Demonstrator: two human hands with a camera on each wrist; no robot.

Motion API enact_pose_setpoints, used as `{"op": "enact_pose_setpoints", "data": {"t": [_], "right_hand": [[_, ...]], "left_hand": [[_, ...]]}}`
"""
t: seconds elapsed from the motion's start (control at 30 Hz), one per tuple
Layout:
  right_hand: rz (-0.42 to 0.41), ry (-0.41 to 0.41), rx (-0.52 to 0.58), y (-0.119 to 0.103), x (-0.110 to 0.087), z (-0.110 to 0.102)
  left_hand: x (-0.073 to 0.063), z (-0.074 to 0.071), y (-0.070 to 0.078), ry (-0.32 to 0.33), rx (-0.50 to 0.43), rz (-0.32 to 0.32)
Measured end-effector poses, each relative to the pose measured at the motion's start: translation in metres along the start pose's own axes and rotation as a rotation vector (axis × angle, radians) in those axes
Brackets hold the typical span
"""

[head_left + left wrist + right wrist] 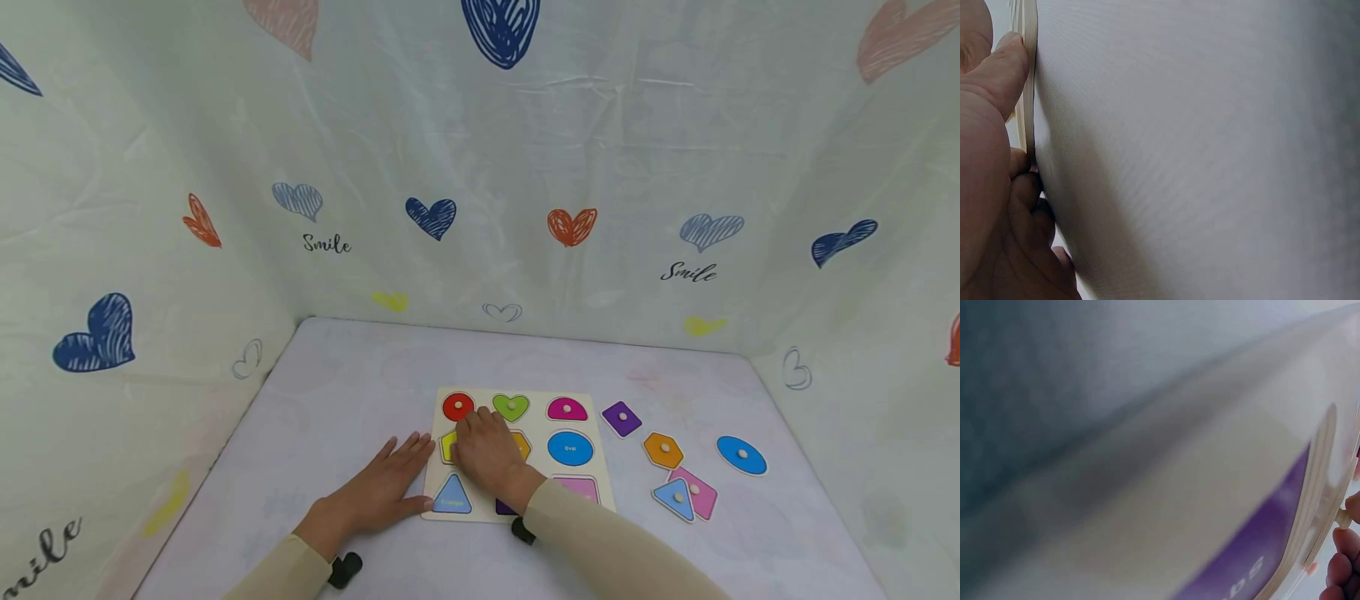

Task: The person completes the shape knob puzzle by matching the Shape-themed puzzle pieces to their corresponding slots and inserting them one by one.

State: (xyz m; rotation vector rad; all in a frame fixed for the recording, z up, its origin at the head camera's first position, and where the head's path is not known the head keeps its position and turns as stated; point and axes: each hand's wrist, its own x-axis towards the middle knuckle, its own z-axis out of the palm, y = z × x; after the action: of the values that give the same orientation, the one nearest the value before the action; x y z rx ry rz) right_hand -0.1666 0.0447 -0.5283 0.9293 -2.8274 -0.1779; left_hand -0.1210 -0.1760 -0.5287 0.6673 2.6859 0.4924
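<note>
Puzzle board [538, 432] lies on the pale desk [360, 367], heart-printed cloth [495, 150] hung behind. Left hand [382, 492], fingers extended, touches the board's left edge; right hand [491, 454] pinches a piece's knob [1342, 517] over the board. I count five loose pieces [663, 451] to its right.

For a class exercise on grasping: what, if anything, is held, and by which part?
The right hand pinches a puzzle piece by its knob; the left hand touches the board, holding nothing.
</note>
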Motion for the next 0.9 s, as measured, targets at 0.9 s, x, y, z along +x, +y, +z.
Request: {"op": "enact_pose_setpoints", "data": {"t": [0.9], "right_hand": [[-0.001,-0.008,0.003,-0.0017,-0.0019,-0.0002]], "left_hand": [[-0.0014,-0.0008,0.0023,0.009,0.004,-0.006]]}}
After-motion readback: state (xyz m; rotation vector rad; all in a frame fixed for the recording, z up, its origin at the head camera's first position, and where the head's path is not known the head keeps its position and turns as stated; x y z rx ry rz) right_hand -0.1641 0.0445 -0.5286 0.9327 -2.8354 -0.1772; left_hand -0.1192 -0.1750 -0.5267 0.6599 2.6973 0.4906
